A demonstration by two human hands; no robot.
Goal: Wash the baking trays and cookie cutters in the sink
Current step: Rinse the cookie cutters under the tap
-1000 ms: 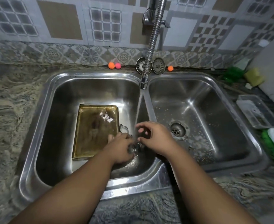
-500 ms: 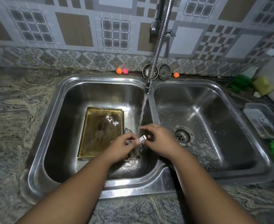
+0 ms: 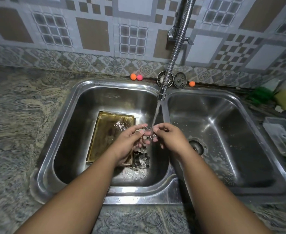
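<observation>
Pinching cutter [image 3: 147,132] edges — seemingly midair.

Baking tray [image 3: 107,139] on left basin [image 3: 74,141] floor

Your sink [image 3: 164,196] is glossy stainless steel, wet and speckled in the right basin. The baking tray [image 3: 108,137] on the left looks like dull metal, stained brownish-gold. The cookie cutter [image 3: 148,133] you hold is a thin, bright metal strip. The tap hose [image 3: 176,53] is ribbed chrome, and the table [image 3: 20,124] is mottled, smooth stone.
</observation>
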